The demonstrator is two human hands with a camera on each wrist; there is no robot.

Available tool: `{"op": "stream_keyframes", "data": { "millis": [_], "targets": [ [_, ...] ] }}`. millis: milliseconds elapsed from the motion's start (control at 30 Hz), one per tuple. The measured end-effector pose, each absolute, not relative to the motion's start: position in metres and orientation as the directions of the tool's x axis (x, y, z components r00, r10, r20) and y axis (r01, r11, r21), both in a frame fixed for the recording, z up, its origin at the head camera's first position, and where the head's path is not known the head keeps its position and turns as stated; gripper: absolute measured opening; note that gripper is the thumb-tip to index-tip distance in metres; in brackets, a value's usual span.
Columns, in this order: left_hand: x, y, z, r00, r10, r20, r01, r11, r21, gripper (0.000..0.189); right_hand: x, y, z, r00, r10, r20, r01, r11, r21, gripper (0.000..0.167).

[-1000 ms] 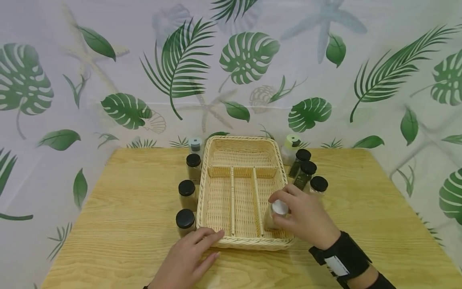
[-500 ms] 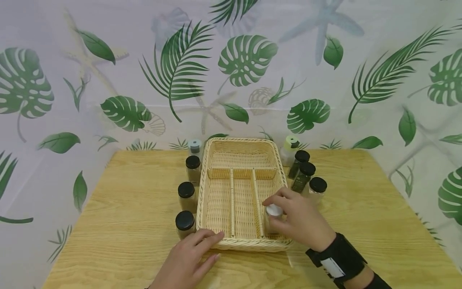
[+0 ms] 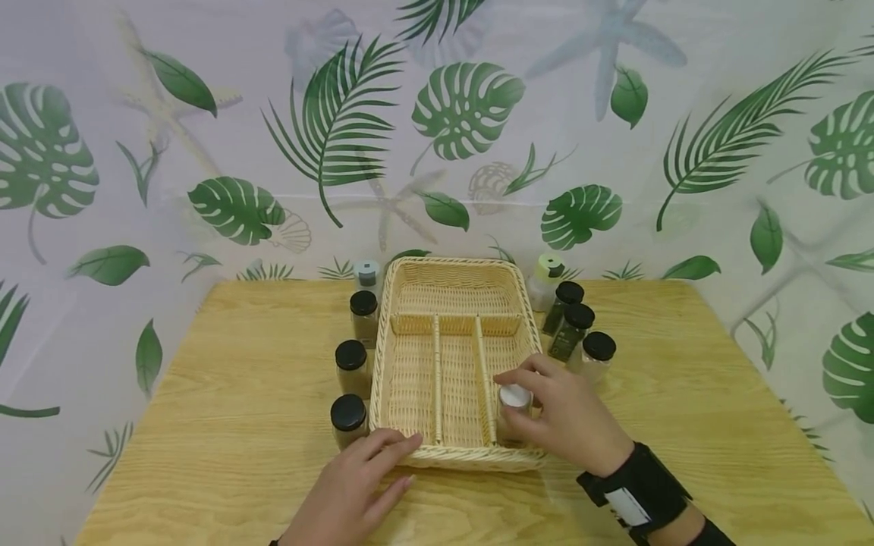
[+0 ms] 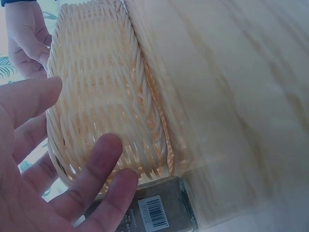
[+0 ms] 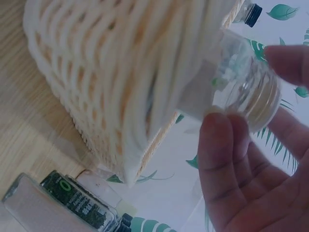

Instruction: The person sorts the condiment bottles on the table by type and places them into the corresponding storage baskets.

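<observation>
My right hand (image 3: 570,417) holds a clear spice jar with a white lid (image 3: 515,396) inside the front right compartment of a woven wicker basket (image 3: 471,457). The right wrist view shows fingertips against the clear jar (image 5: 236,87), whose lower part is hidden behind the basket wall. My left hand (image 3: 351,485) rests at the basket's front left corner, its fingers extended over the rim. In the left wrist view, two of its fingers reach across the basket's woven side, beside a jar with a barcode label (image 4: 161,208).
Left of the basket stand several jars, including a front black-lidded jar (image 3: 349,415) and a pale-blue-topped one (image 3: 366,274) behind. Along the right side are black-lidded jars (image 3: 578,318) and a yellow-green-topped container (image 3: 548,269). A leaf-patterned cloth (image 3: 471,189) hangs behind the wooden table (image 3: 259,379).
My right hand has moved slightly left with the white-lidded jar, bringing it from the basket's right side close to the compartment divider. The left hand has stayed at the front corner.
</observation>
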State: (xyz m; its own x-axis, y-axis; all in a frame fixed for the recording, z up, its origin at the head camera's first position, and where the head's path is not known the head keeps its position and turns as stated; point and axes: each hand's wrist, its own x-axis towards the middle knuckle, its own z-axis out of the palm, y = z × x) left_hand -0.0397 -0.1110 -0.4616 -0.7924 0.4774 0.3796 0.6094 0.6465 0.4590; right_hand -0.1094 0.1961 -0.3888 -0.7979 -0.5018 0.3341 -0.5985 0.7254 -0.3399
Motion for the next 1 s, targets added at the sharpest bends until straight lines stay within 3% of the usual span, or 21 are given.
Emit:
{"op": "stream_keyframes", "data": {
  "millis": [167,433,1000],
  "targets": [
    [-0.039,-0.111,-0.461,-0.802,0.477,0.359,0.597,0.658,0.46,0.049,-0.111,0.204,-0.385,-0.788,-0.517,0.335,-0.615,0.689,-0.384,0.031],
    [-0.039,-0.112,-0.461,-0.806,0.477,0.35,0.591,0.665,0.457,0.05,-0.109,0.227,-0.378,-0.852,-0.414,0.32,-0.515,0.769,-0.379,0.033],
    [-0.038,-0.112,-0.459,-0.818,0.477,0.321,0.575,0.68,0.455,0.051,-0.131,0.292,-0.383,-0.904,-0.282,0.323,-0.366,0.9,-0.238,0.036]
  ]
}}
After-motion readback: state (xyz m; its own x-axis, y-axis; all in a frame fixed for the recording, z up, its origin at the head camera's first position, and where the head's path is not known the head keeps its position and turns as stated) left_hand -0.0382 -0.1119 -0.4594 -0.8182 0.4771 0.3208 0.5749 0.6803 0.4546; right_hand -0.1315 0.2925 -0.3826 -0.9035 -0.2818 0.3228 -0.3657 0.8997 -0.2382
